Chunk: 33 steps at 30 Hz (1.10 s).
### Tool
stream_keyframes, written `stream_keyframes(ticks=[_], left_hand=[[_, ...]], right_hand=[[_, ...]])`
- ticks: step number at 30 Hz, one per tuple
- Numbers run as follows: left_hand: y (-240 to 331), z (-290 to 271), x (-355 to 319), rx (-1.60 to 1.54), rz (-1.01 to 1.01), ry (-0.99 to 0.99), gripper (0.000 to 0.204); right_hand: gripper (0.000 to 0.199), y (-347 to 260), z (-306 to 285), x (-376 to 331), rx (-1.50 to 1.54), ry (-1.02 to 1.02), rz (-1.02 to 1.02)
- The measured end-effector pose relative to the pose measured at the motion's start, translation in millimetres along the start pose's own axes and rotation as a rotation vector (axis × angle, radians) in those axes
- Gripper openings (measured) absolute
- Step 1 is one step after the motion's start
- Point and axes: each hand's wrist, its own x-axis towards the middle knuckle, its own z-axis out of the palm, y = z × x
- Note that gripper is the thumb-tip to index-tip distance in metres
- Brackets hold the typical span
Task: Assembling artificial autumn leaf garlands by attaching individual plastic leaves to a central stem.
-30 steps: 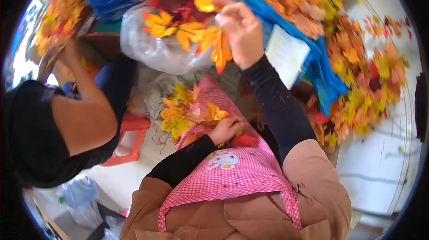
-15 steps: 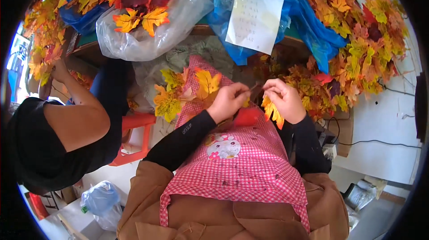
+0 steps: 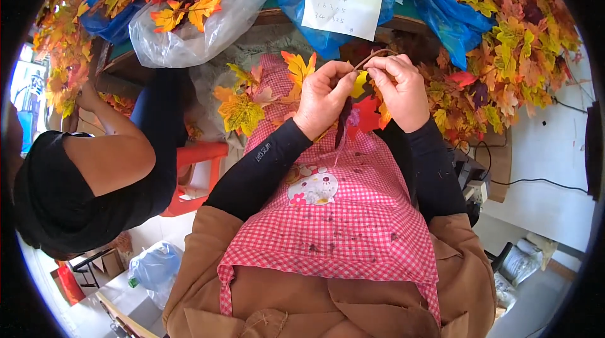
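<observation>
Black cloth covers the co-worker (image 3: 94,180) at nine o'clock, counting from the middle of the view. Right of that person, at the same hour but closer in, stands a red stool (image 3: 200,154). At eleven a clear plastic bag (image 3: 183,42) droops over the edge of the table (image 3: 270,18). Nearer the middle, between ten and eleven, yellow and orange leaves (image 3: 242,114) lie by the checked apron (image 3: 353,212).

Just past twelve, the left hand (image 3: 322,100) has its thumb and forefinger pinched on a thin brown stem (image 3: 372,56). The stem arches toward one o'clock, on the far side of the hands. Below it, a red leaf (image 3: 365,117) hangs over the apron; whether it is joined to the stem is hidden. At two, the right hand (image 3: 400,92) grips the same stem with its fingertips, close beside the left ones.

To handle this well, I would let the left fingers anchor the stem and the right ones guide it in small, even turns, bending it gently so that it does not kink. The red leaf seems best left hanging free, so that no finger creases it. Farther out at two sits a large leaf heap (image 3: 504,67).
</observation>
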Motion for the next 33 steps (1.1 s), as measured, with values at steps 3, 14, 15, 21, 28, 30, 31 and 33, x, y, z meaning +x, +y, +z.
stream_keyframes(ticks=[3,14,15,21,28,30,31,33], left_hand=[[-3.6,1.5,0.8,-0.052,0.027,0.033,0.012],[-4.1,0.9,6.9,0.097,0.071,0.053,0.010],[-3.6,0.4,7.3,0.099,0.070,0.055,0.010],[-3.7,-0.5,9.6,0.134,0.082,0.085,0.009],[-0.5,1.2,7.5,0.178,0.074,0.044,0.009],[1.9,1.2,6.4,0.216,0.072,0.041,0.009],[0.9,0.7,6.5,0.225,0.087,0.049,0.009],[0.2,0.2,7.2,0.234,0.103,0.056,0.009]], right_hand=[[0.011,1.6,-0.5,-0.5,-0.049,-0.021,0.009],[0.006,9.6,7.8,0.9,-0.143,0.012,-0.057],[0.006,10.2,8.1,1.0,-0.141,0.011,-0.057],[0.006,12.6,7.3,1.2,-0.129,0.012,-0.016],[0.007,15.7,10.9,-0.5,-0.134,0.002,-0.056],[0.008,15.8,11.5,-1.2,-0.134,-0.010,-0.069],[0.008,15.5,11.2,-1.7,-0.124,-0.013,-0.053],[0.008,15.8,9.9,-2.9,-0.115,-0.016,-0.037]])
